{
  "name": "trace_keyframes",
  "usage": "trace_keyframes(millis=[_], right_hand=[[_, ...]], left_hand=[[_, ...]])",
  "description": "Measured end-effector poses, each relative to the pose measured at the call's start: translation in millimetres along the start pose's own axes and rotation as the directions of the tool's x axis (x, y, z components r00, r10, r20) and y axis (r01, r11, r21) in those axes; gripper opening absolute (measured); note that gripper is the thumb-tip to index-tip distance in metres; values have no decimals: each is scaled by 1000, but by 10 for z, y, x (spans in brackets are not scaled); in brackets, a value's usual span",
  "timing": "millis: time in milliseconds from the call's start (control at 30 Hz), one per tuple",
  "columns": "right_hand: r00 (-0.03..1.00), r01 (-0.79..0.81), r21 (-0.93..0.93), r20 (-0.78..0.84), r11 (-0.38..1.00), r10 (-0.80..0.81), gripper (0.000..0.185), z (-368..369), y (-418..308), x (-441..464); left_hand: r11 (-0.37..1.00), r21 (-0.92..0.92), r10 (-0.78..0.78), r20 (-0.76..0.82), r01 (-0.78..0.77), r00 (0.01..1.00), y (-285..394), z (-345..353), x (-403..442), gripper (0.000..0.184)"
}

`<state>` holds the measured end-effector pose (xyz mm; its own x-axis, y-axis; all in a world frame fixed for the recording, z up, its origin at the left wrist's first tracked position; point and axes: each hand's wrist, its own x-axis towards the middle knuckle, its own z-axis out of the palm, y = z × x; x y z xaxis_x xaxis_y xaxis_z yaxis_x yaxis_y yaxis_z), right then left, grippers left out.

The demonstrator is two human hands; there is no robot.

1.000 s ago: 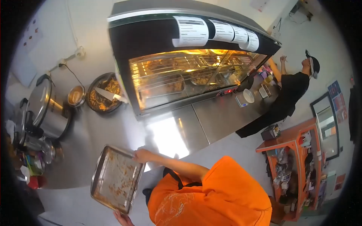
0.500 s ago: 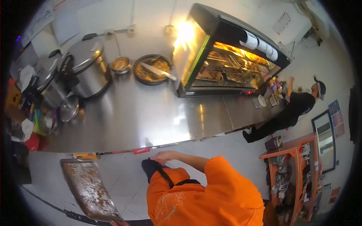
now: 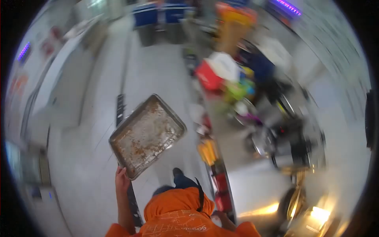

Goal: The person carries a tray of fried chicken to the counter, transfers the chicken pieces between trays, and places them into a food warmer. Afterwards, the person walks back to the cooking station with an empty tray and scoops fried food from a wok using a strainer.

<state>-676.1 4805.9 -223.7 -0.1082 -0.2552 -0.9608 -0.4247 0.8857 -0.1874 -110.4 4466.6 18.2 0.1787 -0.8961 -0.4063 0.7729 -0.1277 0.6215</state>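
Observation:
A metal baking tray with brown stains hangs tilted over the floor in front of my body. My left hand grips the tray at its near left corner. Low on my right side, beside the orange shirt, my right hand shows only in part and is blurred. Its fingers cannot be made out, and it is apart from the tray.
To the right runs a steel counter with blurred pots and a red and white container. A long white unit stands at the left. Blue-topped bins stand at the far end of the tiled floor.
The view has swung away from the heated cabinet and the co-worker, down the aisle. My right hand has let go of the tray, and my left hand now carries it raised in front.

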Motion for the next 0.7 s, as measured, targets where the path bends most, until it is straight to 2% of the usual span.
trace_keyframes(millis=[67,100,133,167,200,267,300,367,433,467,500,533,567,600,633,667,700], right_hand=[[997,78,-208,20,975,-75,61,-457,-1517,328],[991,126,-343,1,931,-134,64,-688,-2273,475],[971,161,-736,-1,657,-240,65,-1516,-2884,911],[886,267,-720,-77,640,-456,67,-1748,-3580,975],[825,385,-843,131,377,-549,62,-1919,-4612,417],[806,285,-768,-132,573,-578,48,-2238,-5896,1116],[789,282,-786,-135,549,-599,48,-2339,-6551,1208],[620,601,-620,-37,504,-784,40,-2415,-7932,1070],[509,670,-570,-114,475,-853,41,-2334,-8767,685],[426,675,-601,-155,428,-891,43,-2278,-9125,767],[339,672,-637,-188,377,-922,44,-2251,-9286,968],[437,672,-595,-162,441,-885,46,-2236,-9413,1118],[539,657,-556,-127,510,-832,48,-2253,-9480,1244],[616,601,-624,-36,500,-787,40,-2252,-9570,1305],[688,549,-688,50,474,-724,33,-2264,-9642,1398],[740,473,-834,202,285,-641,41,-2299,-9649,1491],[791,410,-910,321,62,-520,50,-2308,-9713,1599]], left_hand=[[995,91,49,-26,-47,998,460,-149,213,35],[985,148,111,-120,-92,987,678,-205,330,34],[973,166,185,-132,-163,974,-26,203,-75,33],[962,186,228,-141,-200,963,94,519,-251,33],[953,195,269,-200,-231,942,160,443,-191,32],[940,185,334,-353,-285,874,-200,158,-10,27],[946,155,324,-440,-285,837,-286,-9,320,24],[928,107,363,-482,-357,797,-129,371,1081,18],[940,47,304,-563,-337,769,-43,406,1766,20],[916,5,344,-526,-402,778,-106,71,2286,21],[927,26,331,-521,-373,786,129,264,2682,19],[940,40,308,-523,-338,795,271,486,2993,17],[892,286,448,-466,-349,763,253,405,3537,17],[787,526,558,-381,-324,737,307,292,4023,17],[891,311,447,-465,-332,764,670,876,4315,18],[940,78,322,-523,-332,789,1111,1549,4607,19],[937,29,323,-447,-348,834,1193,1496,5219,19]])
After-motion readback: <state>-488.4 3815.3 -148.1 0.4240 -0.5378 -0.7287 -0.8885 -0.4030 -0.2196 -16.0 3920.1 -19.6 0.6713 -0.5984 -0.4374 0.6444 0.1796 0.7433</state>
